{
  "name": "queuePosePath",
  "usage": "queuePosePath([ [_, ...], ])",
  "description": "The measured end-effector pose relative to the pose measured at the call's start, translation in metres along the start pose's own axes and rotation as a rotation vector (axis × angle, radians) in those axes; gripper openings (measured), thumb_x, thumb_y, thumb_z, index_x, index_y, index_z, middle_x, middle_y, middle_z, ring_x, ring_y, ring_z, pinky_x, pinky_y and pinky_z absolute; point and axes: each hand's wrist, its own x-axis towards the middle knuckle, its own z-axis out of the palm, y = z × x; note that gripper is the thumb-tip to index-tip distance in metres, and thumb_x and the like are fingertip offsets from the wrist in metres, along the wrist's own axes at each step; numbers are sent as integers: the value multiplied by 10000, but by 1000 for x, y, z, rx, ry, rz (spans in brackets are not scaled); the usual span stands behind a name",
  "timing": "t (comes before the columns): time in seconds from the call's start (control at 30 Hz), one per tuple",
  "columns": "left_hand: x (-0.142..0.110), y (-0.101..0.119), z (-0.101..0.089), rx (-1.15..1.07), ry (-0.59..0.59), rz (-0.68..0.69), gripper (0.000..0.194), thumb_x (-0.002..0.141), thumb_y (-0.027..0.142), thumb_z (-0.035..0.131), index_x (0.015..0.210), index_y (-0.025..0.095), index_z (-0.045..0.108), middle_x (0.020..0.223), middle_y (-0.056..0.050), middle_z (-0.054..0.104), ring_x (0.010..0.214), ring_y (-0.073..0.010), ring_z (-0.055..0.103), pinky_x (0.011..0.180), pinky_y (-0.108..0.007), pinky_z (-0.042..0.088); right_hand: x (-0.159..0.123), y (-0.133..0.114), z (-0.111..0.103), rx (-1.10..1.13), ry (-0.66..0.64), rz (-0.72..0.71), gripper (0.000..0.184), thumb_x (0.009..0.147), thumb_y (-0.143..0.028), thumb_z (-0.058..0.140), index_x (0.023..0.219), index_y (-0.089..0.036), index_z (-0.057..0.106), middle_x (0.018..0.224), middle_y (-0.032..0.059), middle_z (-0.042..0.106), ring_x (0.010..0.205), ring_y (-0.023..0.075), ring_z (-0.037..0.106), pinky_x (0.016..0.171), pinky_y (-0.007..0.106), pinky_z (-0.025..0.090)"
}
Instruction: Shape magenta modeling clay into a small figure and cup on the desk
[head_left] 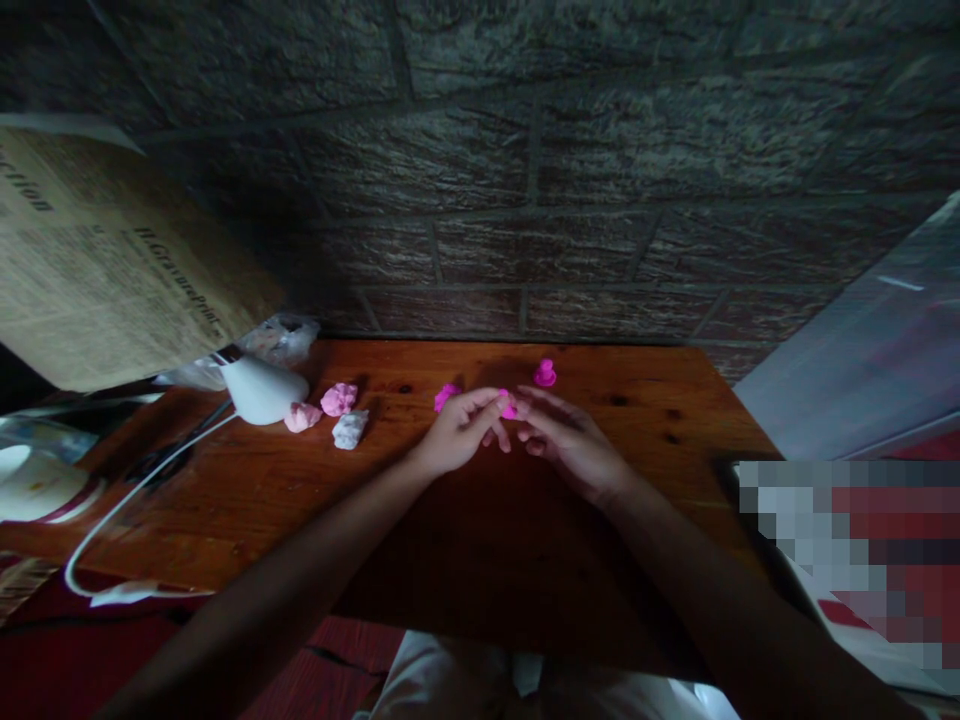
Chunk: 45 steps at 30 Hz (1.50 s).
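Between my two hands, over the wooden table, is a small piece of bright pink modelling clay [509, 406]. My left hand [463, 428] pinches it from the left, thumb and forefinger together. From the right, the fingertips of my right hand [568, 440] close on the same piece, partly hiding it. Just behind my left hand lies a magenta clay lump [448, 396], partly covered by the fingers. Beyond my right hand stands a small magenta clay figure [545, 373] with a wide base and narrower top.
Pink clay lumps [340, 399] and a whitish clay lump [349, 430] lie left on the wooden table [285, 500]. Beside them are a white lamp base [266, 388] with a cable, a newsprint-patterned shade [127, 260] and a white cup [37, 485]. A brick-patterned wall [480, 180] rises behind.
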Motion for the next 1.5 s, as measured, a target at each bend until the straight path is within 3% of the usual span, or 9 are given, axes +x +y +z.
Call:
queuePosePath([
  [0.13,0,2,1,17,-23,-14,502,909,638,616,928,137,638,536,22,628,426,-89,560,443,-194,366,0,-3,-1,73,-60,74,462,576,-384,969,986,-270,792,924,-1,719,687,90,545,603,231,411],
  [0.37,-1,2,1,4,-8,-79,524,873,656,650,880,133,682,552,-2,654,444,-93,564,457,-201,384,-1,-6,0,94,-40,72,449,556,-322,978,959,-256,793,806,-21,675,627,77,451,548,222,335],
  [0.53,-2,-2,1,10,39,-45,472,854,601,707,856,129,738,557,-7,664,459,-87,553,468,-199,376,-3,-6,2,13,25,28,516,508,-337,987,974,-252,783,862,-8,712,639,77,468,560,232,313],
  [0.7,-2,0,2,-22,9,-44,436,825,571,750,844,135,744,723,-46,740,494,-95,596,456,-202,370,-2,-5,0,-48,66,-28,492,538,-335,954,988,-258,771,965,18,745,686,106,530,581,253,325],
  [0.83,-1,2,2,21,9,-48,461,886,582,681,861,126,742,591,-23,681,473,-92,569,475,-205,373,-1,-3,-1,-87,30,-93,453,587,-346,927,996,-258,756,911,7,721,644,103,496,568,259,339],
  [1.0,-2,4,2,48,15,-25,481,905,578,660,1035,126,761,613,-9,669,453,-84,557,453,-203,326,-3,-2,0,-124,-71,-110,409,609,-376,922,957,-245,752,838,-9,683,642,102,491,549,247,341],
  [1.13,-3,5,1,48,9,-34,474,913,571,656,1033,125,763,468,50,538,394,-80,502,446,-205,309,-3,-1,1,-151,-91,-114,447,647,-379,907,1048,-245,759,777,-33,641,577,73,406,526,240,284],
  [1.27,-3,6,0,42,-7,-38,500,922,593,627,1025,120,756,431,66,500,371,-70,464,443,-202,298,-2,-1,1,-146,-98,-118,425,646,-384,907,1015,-236,756,764,-35,632,561,72,379,513,251,251],
  [1.5,-1,4,1,-33,-20,-55,436,806,542,774,977,141,761,770,-32,734,460,-63,544,441,-200,317,-1,-2,-3,-125,-46,-139,481,614,-378,925,1028,-234,726,818,-28,669,528,56,369,495,254,248],
])
